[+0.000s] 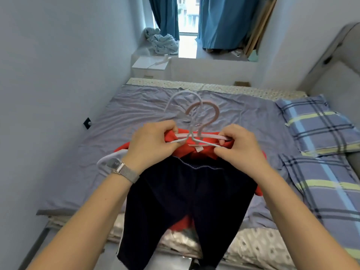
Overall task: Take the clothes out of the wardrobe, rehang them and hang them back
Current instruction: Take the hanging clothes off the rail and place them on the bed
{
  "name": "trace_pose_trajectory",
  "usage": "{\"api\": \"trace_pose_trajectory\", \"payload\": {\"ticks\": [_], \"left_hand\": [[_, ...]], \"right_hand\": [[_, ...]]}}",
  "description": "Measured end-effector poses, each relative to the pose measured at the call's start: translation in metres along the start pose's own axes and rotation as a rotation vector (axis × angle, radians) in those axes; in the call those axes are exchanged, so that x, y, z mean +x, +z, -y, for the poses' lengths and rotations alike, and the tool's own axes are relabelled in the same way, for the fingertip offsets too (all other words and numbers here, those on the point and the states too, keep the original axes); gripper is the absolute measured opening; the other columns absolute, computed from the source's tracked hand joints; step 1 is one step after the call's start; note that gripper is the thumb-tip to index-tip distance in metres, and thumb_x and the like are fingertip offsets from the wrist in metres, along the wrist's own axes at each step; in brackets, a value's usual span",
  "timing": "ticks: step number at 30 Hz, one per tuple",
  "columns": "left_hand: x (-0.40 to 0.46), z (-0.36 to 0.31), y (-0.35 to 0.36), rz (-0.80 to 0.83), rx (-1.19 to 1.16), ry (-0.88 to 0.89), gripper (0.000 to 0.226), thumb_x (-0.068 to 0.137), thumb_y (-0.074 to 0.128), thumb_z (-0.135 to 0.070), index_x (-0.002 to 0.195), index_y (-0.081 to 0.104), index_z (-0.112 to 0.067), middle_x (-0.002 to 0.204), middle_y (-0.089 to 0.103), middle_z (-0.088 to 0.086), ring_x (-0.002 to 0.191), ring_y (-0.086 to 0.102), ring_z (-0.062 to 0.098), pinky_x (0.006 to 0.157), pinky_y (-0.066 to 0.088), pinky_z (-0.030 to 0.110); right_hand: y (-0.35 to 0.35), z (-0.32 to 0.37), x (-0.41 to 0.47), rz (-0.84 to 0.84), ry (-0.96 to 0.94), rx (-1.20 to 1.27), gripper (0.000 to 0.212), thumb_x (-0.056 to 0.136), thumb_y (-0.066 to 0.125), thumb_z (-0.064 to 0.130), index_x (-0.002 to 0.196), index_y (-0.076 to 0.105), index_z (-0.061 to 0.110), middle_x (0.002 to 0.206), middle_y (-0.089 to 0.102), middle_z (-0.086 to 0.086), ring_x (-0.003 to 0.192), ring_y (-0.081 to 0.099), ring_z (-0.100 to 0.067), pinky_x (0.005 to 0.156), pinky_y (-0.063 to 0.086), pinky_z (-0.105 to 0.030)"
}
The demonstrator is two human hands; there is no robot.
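Over the bed [120,121], the left hand [151,142] and right hand [240,146] pinch two hangers [196,137] carrying a red top [202,152] and dark shorts [187,193], evidently out of the wardrobe, with rehanging apparently underway and the return unstarted.

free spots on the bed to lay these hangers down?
Bare sheet runs from the left wall to past the hanger hooks, up to the patterned far edge. A smaller bare strip lies between the right hand and the plaid pillows. Crowded: the middle, where both hands, left hand included, hold hangers with the red garment and dark shorts.
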State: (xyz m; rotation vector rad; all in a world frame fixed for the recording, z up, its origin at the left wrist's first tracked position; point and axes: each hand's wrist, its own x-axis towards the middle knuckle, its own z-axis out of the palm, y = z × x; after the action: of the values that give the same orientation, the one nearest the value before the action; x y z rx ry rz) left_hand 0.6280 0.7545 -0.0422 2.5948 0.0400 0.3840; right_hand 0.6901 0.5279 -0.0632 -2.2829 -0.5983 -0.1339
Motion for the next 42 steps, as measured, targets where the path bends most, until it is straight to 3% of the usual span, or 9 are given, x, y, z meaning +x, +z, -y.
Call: {"api": "trace_pose_trajectory", "payload": {"ticks": [7,11,15,18,21,30,35,37,42], "left_hand": [[0.133,-0.018,0.046,0.001,0.023,0.043,0.027,0.075,0.066,-0.054,0.077,0.053,-0.030,0.068,0.056,-0.014,0.072,0.053,0.010,0.061,0.041,0.029],[0.197,-0.001,0.080,0.092,0.027,0.025,0.031,0.075,0.067,-0.052,0.078,0.054,-0.024,0.074,0.058,-0.011,0.076,0.055,0.014,0.064,0.042,0.030],[0.213,0.044,0.136,0.278,0.111,0.045,0.035,0.075,0.065,-0.057,0.075,0.054,-0.023,0.067,0.055,-0.010,0.077,0.059,0.016,0.065,0.042,0.031],[0.220,0.074,0.179,0.342,0.200,0.080,0.035,0.074,0.062,-0.063,0.073,0.052,-0.030,0.073,0.059,-0.010,0.087,0.056,0.019,0.071,0.041,0.032],[0.245,0.095,0.218,0.418,0.198,0.076,0.030,0.077,0.063,-0.057,0.078,0.055,-0.028,0.087,0.062,-0.006,0.096,0.054,0.019,0.068,0.041,0.029],[0.361,0.170,0.316,0.635,0.150,0.047,0.026,0.078,0.070,-0.040,0.097,0.058,-0.026,0.100,0.064,-0.007,0.096,0.059,0.017,0.068,0.041,0.028],[0.386,0.227,0.370,0.669,-0.022,-0.099,0.064,0.079,0.073,-0.020,0.136,0.043,-0.014,0.141,0.034,0.013,0.130,0.039,0.028,0.109,0.031,0.030],[0.373,0.241,0.382,0.689,0.052,-0.153,0.069,0.082,0.070,-0.023,0.141,0.036,-0.013,0.150,0.021,0.013,0.139,0.026,0.028,0.114,0.023,0.031],[0.322,0.246,0.394,0.792,-0.002,-0.216,0.065,0.084,0.066,-0.017,0.140,0.036,-0.003,0.149,0.029,0.015,0.141,0.024,0.024,0.115,0.016,0.026]], "right_hand": [[-0.037,-0.071,0.110,0.106,0.046,0.011,0.032,0.065,0.072,0.006,0.060,0.048,0.027,0.072,0.055,0.005,0.071,0.049,-0.011,0.064,0.034,-0.013],[-0.022,-0.113,0.165,0.160,0.107,-0.003,0.026,0.066,0.071,0.013,0.062,0.050,0.027,0.074,0.051,0.008,0.076,0.051,-0.015,0.068,0.037,-0.028],[0.030,-0.160,0.174,0.171,0.184,-0.331,0.011,0.069,0.067,0.036,0.076,0.061,0.031,0.094,0.050,0.012,0.100,0.041,-0.018,0.083,0.029,-0.035],[0.065,-0.183,0.167,0.182,0.233,-0.566,0.021,0.073,0.064,0.041,0.092,0.068,0.033,0.106,0.051,0.011,0.106,0.037,-0.021,0.080,0.020,-0.035],[0.091,-0.207,0.172,0.256,0.321,-0.618,0.027,0.077,0.058,0.041,0.102,0.066,0.033,0.107,0.055,0.008,0.106,0.044,-0.021,0.084,0.026,-0.036],[0.148,-0.279,0.280,0.468,0.558,-0.490,0.030,0.086,0.050,0.029,0.114,0.056,0.019,0.119,0.059,-0.006,0.109,0.058,-0.031,0.087,0.045,-0.036],[0.191,-0.319,0.314,0.483,0.644,-0.321,0.052,0.087,0.047,0.010,0.138,0.038,0.014,0.141,0.043,-0.007,0.126,0.047,-0.030,0.102,0.042,-0.042],[0.204,-0.321,0.303,0.503,0.693,-0.274,0.058,0.087,0.047,0.008,0.143,0.034,0.014,0.146,0.040,-0.005,0.130,0.044,-0.029,0.104,0.041,-0.043],[0.215,-0.326,0.241,0.552,0.880,-0.106,0.060,0.085,0.046,0.011,0.143,0.036,0.022,0.143,0.046,0.000,0.128,0.047,-0.025,0.101,0.044,-0.040]]}}
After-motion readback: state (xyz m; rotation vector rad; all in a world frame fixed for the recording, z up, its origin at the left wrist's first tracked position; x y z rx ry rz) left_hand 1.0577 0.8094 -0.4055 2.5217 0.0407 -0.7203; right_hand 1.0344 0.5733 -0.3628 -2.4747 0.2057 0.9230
